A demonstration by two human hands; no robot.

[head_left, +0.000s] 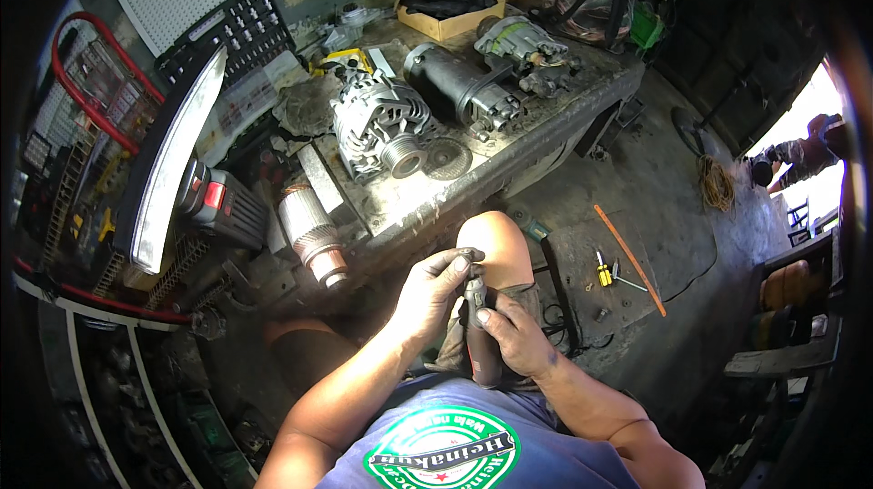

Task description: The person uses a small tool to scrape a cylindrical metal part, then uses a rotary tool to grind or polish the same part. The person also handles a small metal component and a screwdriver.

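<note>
Above my lap, my right hand (pixel 520 336) is closed round a hand-held power tool (pixel 483 357) with a dark cylindrical body and a greyish metal head. The tool stands roughly upright, its head pointing away from me. My left hand (pixel 435 287) is closed at the head's tip, thumb and fingers pinching a small dark piece (pixel 469 253); its exact kind is too small to make out. A dark cloth or glove (pixel 447 354) lies beneath the hands on my lap.
The workbench (pixel 582 125) ahead bears an alternator (pixel 371 120), a starter motor (pixel 459 84) and an open cardboard box (pixel 446 23). An armature (pixel 311 232) lies at its near left, beside a lit work lamp (pixel 177 171). On the floor lie a yellow screwdriver (pixel 603 271) and an orange strip (pixel 629 260).
</note>
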